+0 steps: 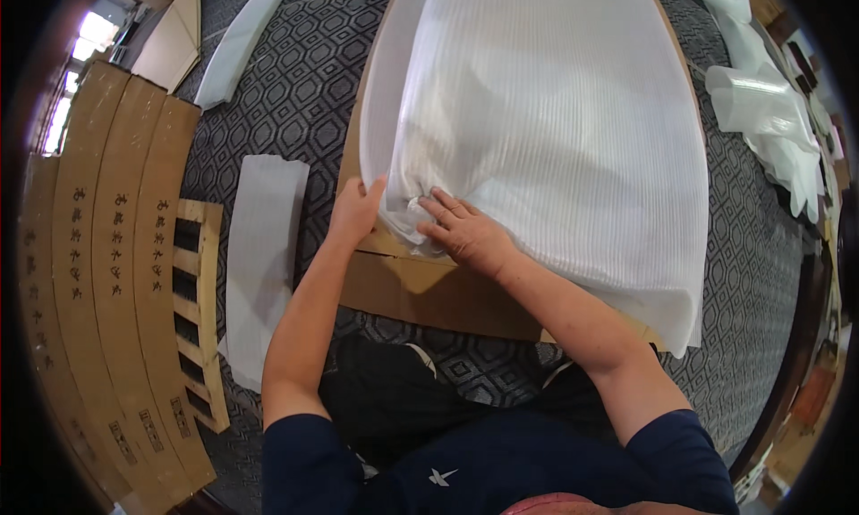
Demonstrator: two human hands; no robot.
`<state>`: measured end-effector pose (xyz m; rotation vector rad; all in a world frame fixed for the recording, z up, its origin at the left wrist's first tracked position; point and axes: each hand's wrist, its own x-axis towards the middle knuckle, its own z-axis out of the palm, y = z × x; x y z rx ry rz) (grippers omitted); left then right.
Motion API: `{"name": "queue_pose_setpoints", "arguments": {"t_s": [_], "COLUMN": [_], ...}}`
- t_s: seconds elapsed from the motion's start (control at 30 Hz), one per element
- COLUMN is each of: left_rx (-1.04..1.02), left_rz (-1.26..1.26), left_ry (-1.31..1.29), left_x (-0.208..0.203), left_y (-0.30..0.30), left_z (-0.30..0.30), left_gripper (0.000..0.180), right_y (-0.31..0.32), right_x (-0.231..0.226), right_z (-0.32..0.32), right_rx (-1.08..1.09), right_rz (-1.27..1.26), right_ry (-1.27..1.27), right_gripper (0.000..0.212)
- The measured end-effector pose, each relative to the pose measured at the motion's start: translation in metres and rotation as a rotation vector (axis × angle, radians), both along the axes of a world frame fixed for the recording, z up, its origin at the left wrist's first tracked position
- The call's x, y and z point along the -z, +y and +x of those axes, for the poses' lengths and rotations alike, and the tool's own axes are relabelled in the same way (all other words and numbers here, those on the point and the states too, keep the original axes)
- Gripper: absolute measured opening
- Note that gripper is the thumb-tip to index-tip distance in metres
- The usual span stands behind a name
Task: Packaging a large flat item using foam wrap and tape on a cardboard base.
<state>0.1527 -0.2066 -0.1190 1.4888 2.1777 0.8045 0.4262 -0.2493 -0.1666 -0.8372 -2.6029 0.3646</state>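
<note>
Watching remotely, I see foam [555,139] over a carton [394,287], upper centre; mid-frame, my left hand [359,212] pinches the foam's edge, my right hand [470,238], fingers slightly spread, presses its corner.

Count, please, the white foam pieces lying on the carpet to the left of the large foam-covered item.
2: the nearer piece is beside the slatted wooden frame; the farther piece is towards the top left. Others may be hidden behind the cartons.
</note>
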Motion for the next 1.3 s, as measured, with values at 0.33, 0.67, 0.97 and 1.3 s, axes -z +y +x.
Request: {"name": "queue_pose_setpoints", "arguments": {"t_s": [0.33,0.67,0.97,1.3], "left_rx": [0.212,0.437,0.129,0.397], "left_rz": [0.080,0.208,-0.051,-0.044], "left_ry": [0.154,0.372,-0.778,-0.252], "left_x": [0.008,0.020,-0.007,0.003], "left_y": [-0.040,-0.050,-0.097,-0.087], "left_z": [0.011,0.054,0.056,0.066], "left_gripper": [0.010,0.005,0.031,0.048], "right_y": [0.003,-0.003,0.002,0.001], "right_x": [-0.003,-0.017,-0.010,-0.012], "right_z": [0.006,0.004,0.006,0.007], "right_rx": [0.008,0.013,0.008,0.021], "right_rz": [-0.043,-0.022,-0.037,-0.032], "right_ry": [0.016,0.001,0.050,0.094], "right_gripper": [0.031,0.036,0.040,0.045]}}
